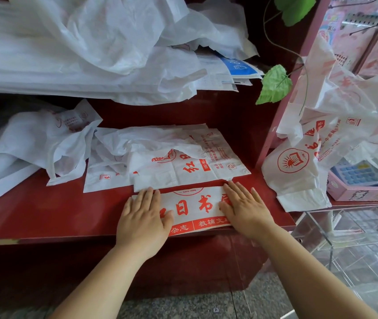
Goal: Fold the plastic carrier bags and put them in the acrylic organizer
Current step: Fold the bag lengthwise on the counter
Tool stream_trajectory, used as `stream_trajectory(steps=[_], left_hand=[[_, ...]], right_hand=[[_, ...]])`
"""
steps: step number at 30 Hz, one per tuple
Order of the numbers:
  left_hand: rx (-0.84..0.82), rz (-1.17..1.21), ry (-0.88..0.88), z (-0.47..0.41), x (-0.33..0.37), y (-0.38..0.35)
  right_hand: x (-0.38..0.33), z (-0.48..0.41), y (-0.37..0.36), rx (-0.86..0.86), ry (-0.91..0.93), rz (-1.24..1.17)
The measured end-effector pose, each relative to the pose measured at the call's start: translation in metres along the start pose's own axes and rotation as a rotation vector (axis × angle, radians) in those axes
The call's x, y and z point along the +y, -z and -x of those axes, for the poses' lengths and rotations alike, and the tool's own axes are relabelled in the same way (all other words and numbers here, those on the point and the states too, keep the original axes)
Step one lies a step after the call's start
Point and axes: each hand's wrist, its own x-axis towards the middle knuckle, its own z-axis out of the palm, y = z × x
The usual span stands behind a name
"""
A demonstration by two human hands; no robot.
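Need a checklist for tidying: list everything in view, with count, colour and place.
folded bag: one, white with red print, shelf front edge, under both hands
flat bags: a few, white and red, behind it
crumpled bags: heap, white, back left
hanging bags: several, white and red, right
shelf: one, dark red, centre
organizer: one, clear, lower right
leaves: two, green, upper right
left hand: one, flat on folded bag's left end
right hand: one, flat on its right end

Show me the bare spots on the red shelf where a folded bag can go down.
Widest bare patch: front left of the shelf, bordered by the crumpled bags, the front edge and the left hand. A narrow strip lies between the right hand and the hanging bags. The middle is crowded with flat bags.
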Motion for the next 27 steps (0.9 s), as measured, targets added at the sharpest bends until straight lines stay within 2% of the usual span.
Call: stream_trajectory(steps=[2, 4, 6, 8, 16, 21, 25, 27], left_hand=[[0.0, -0.007, 0.004, 0.0, 0.001, -0.001], [-0.001, -0.011, 0.002, -0.002, 0.002, -0.001], [0.014, 0.001, -0.002, -0.001, 0.003, -0.002], [0.021, -0.008, -0.004, -0.001, 0.002, -0.002], [0.0, -0.009, -0.01, 0.001, 0.0, 0.001], [-0.014, 0.01, -0.004, 0.002, 0.0, 0.001], [-0.017, 0.036, -0.018, 0.001, 0.0, 0.003], [-0.034, 0.146, -0.053, 0.0, -0.003, 0.008]], right_hand=[[-0.007, 0.002, 0.001, 0.133, -0.04, 0.035], [-0.033, 0.005, 0.0, 0.233, 0.07, 0.068], [-0.069, 0.006, -0.008, 0.194, 0.286, -0.012], [-0.092, 0.005, -0.017, 0.14, 0.36, -0.103], [-0.04, -0.002, -0.013, 0.064, 0.183, -0.082], [-0.021, 0.001, -0.008, 0.088, 0.131, -0.07], [0.005, 0.008, -0.001, 0.135, -0.007, 0.002], [0.01, 0.018, -0.002, 0.306, -0.018, 0.014]])
